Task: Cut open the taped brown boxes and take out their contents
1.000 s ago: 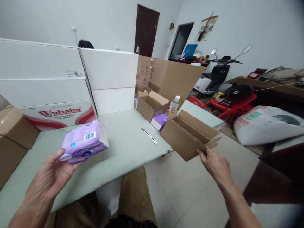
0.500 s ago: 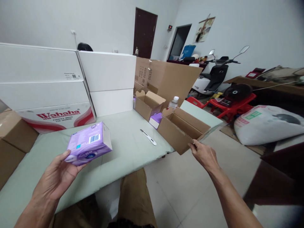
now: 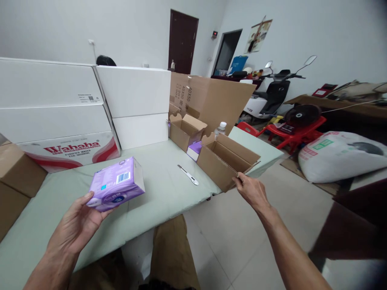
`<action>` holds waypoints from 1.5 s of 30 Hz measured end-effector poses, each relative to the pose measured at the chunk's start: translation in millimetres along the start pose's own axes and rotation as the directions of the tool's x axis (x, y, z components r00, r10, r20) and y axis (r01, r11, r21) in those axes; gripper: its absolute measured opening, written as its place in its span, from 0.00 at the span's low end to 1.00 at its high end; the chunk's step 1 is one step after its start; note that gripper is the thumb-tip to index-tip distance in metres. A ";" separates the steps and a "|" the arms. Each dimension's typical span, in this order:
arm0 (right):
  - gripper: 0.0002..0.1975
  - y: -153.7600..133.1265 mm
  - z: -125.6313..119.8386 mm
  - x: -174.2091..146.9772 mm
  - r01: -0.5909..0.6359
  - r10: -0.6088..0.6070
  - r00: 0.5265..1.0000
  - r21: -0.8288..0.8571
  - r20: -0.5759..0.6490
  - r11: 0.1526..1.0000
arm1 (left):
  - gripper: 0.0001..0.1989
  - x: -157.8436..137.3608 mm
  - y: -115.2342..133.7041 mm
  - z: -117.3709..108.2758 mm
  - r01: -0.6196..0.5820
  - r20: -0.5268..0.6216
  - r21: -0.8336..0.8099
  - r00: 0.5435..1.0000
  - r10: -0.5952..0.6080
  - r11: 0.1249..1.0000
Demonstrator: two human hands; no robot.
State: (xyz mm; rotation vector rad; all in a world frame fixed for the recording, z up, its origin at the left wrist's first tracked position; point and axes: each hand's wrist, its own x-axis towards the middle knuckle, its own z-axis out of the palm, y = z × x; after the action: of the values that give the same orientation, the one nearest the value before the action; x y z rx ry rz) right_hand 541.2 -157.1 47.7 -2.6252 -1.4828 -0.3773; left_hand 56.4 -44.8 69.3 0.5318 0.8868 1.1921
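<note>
Since the earlier frame, right hand (image 3: 250, 191) has drawn the open carton (image 3: 225, 163) inward to 2 o'clock on the bench (image 3: 157, 189), fingers pinching its corner. Left hand (image 3: 75, 225), fingers clamped, holds the purple pack (image 3: 116, 183) at 10 o'clock: light, soft, best gripped underneath.

Tissue pack (image 3: 116, 184) left above table (image 3: 157, 189), knife (image 3: 188, 175) on it, open carton (image 3: 225, 162) right, stacked boxes (image 3: 90, 104) behind

Left hand (image 3: 75, 225) holds purple pack (image 3: 116, 184); right hand (image 3: 250, 191) grips carton (image 3: 225, 161).
</note>
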 end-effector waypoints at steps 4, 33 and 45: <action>0.12 -4.3 0.9 4.3 -0.015 0.015 1.000 -0.002 -0.002 1.000 | 0.29 -0.4 -3.5 5.5 0.012 -0.006 -0.005 1.000 -0.012 1.000; 0.25 -60.9 22.7 -118.6 -0.287 0.086 0.958 0.921 0.274 0.264 | 0.24 -9.9 -97.2 32.9 0.298 0.195 0.190 0.922 -0.334 0.935; 0.38 -90.1 28.0 -141.3 -0.588 -0.239 0.809 0.748 0.538 -0.308 | 0.42 -29.0 -170.6 66.6 0.248 0.289 0.355 0.888 -0.359 0.901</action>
State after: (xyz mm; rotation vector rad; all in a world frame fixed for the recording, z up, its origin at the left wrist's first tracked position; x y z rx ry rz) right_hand 399.0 -221.5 -19.5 -1.2205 -0.5223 1.2832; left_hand 204.1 -119.2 -14.5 0.7974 0.8168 0.6410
